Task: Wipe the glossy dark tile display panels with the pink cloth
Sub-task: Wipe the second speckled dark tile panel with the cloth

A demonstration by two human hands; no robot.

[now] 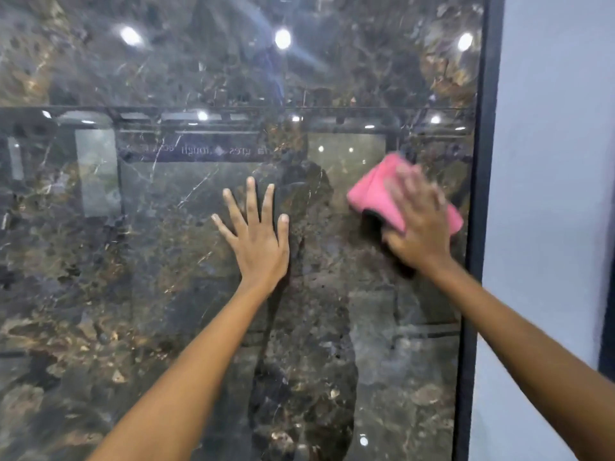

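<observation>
The pink cloth (376,191) lies pressed against the glossy dark marble-patterned tile panel (166,261) at centre right of the frame, close to the panel's black edge frame (479,194). The right hand (421,224), blurred, covers the cloth; whether its fingers clench it I cannot tell. The left hand (258,234) rests flat on the panel at centre, fingers spread, grasping nothing. A pale wall (549,161) fills the right edge.

Folded pink cloth (372,191) lies flat against glossy dark marbled panel (166,261), near its right edge.
</observation>
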